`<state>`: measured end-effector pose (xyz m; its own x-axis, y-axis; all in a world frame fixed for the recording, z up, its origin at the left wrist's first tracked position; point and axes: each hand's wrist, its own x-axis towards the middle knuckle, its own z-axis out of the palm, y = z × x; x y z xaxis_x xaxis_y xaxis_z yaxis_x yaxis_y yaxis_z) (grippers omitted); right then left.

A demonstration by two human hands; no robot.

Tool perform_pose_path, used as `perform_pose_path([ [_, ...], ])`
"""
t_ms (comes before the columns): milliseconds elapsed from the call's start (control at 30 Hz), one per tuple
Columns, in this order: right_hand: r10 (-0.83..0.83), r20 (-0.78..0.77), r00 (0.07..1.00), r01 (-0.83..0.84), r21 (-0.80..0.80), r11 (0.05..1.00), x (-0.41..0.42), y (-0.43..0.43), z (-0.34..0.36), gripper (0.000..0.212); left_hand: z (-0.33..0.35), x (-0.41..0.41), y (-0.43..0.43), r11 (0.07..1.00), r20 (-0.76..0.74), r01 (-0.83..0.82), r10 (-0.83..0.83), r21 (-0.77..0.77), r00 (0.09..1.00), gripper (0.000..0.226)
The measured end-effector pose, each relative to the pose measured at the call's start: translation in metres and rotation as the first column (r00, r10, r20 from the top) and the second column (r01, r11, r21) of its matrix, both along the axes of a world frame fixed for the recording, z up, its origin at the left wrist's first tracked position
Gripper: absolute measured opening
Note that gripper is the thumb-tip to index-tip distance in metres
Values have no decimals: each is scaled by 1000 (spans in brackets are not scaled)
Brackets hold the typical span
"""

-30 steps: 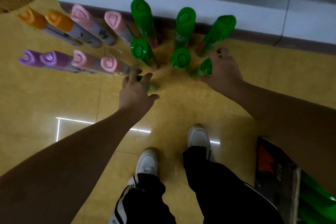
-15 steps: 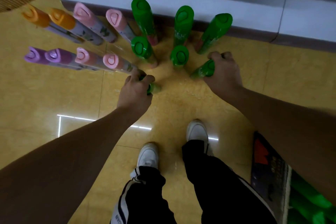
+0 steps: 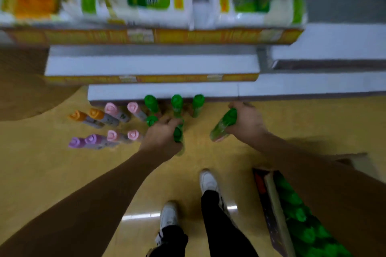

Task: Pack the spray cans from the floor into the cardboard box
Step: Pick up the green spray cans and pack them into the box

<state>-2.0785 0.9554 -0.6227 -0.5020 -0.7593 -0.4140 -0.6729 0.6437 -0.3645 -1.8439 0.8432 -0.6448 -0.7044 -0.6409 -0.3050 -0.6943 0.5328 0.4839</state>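
Note:
My left hand (image 3: 161,139) is shut on a green spray can (image 3: 178,134) just above the floor. My right hand (image 3: 247,124) is shut on another green spray can (image 3: 223,126), lifted and tilted with its base toward me. Several green cans (image 3: 177,103) still stand on the floor by the shelf base, with pink cans (image 3: 117,110), orange cans (image 3: 96,116) and purple cans (image 3: 83,142) to their left. The cardboard box (image 3: 271,210) lies at the lower right, filled with several green cans (image 3: 300,215), partly hidden by my right arm.
Low white shelf steps (image 3: 158,64) run along the far side, with packaged goods (image 3: 150,4) stacked above. My two feet in white shoes (image 3: 206,181) stand on the yellow floor between the cans and the box. The image is motion-blurred.
Both hands closed on green cans and lifted them off the floor. My head rose and tilted up, so the shelves came into view and the box shows more.

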Motion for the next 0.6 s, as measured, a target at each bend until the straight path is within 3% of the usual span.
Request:
perform_pose_path([
  [133, 26, -93, 995, -23, 42, 999, -14, 17, 129, 73, 127, -36, -3, 976, -19, 216, -216, -28, 976, 73],
  [233, -44, -117, 992, 41, -29, 999, -22, 40, 225, 75, 226, -64, -1, 938, -94, 334, -342, -92, 935, 78],
  [433, -223, -152, 963, 194, -188, 963, -30, 106, 384, 80, 402, -112, 29, 869, -250, 384, -465, -312, 849, 80],
  [600, -408, -92, 908, 352, -359, 864, -51, 164, 488, 90, 504, -159, 66, 814, -360, 377, -546, -442, 756, 83],
])
